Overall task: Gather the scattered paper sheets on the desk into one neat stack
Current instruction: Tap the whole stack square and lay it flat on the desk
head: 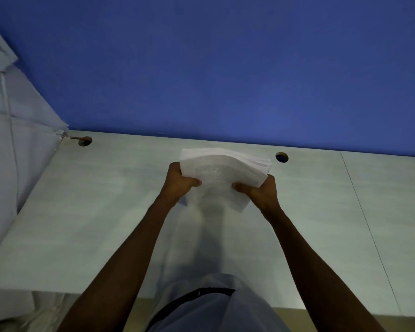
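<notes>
A stack of white printed paper sheets (222, 173) is held above the pale desk (86, 212), near its far edge. My left hand (180, 182) grips the stack's left side, thumb on top. My right hand (261, 191) grips the right side the same way. The sheets bow upward in the middle and their far edges fan out slightly at the right. The stack's lower edge is blurred. No loose sheets show elsewhere on the desk.
A blue wall (225, 68) rises directly behind the desk. Two round cable holes (85, 141) (281, 157) sit along the far edge. A white partition (15, 140) with a cable stands at the left. A seam (369, 231) crosses the desk at the right.
</notes>
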Tool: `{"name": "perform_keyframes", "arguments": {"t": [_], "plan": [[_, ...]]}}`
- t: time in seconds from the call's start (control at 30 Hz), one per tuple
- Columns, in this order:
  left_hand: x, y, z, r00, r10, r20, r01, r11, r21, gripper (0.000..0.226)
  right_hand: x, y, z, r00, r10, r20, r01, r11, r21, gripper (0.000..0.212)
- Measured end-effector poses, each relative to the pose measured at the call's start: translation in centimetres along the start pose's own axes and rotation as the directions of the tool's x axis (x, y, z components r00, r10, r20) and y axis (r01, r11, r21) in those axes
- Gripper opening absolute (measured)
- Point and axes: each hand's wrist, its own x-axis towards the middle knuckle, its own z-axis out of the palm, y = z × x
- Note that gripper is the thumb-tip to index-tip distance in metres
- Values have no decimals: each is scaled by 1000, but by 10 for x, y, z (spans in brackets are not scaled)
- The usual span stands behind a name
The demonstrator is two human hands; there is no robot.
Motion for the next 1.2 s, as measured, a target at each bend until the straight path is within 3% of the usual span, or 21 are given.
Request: {"name": "perform_keyframes", "arguments": {"t": [0.17,0.3,0.47,0.57,0.63,0.7,0.8,0.87,0.9,1.03,1.13,1.2], "plan": [[4,11,0,999,-31,-30,31,999,-11,55,8,-9,-2,1000,7,-23,-7,1000,-18,57],[12,17,-6,999,-6,-48,8,1000,23,78,12,-21,-10,998,-52,-32,52,999,-7,54],[7,-2,-4,997,-70,-28,71,996,49,73,6,-16,-15,999,8,50,-7,1000,-21,57],[8,-8,-3,997,-55,-44,57,997,44,68,8,-29,-23,998,-18,68,22,998,-56,42],[10,-9,-4,998,-35,-53,37,998,45,65,11,-49,-31,992,-63,107,81,982,-169,36],[12,-11,-3,999,-12,-51,14,999,44,61,18,-71,-38,972,-121,200,191,904,-384,34],[12,-13,-2,999,11,-49,-10,1000,29,58,28,-108,-30,916,-129,379,383,559,-735,41],[13,-17,-3,999,31,-38,-30,999,23,57,31,-122,-4,875,-126,468,482,331,-812,48],[14,-18,-2,999,44,-28,-43,999,24,57,33,-125,11,855,-127,502,517,273,-811,53],[20,-41,2,995,3,-98,-4,1000,-4,66,45,-116,47,812,-157,563,584,213,-783,51],[15,-84,10,923,-331,-197,275,924,-267,117,51,-115,40,827,-190,529,561,226,-797,44],[0,-110,17,855,-514,-65,441,788,-430,131,53,-121,27,853,-191,485,521,295,-801,39]]}}
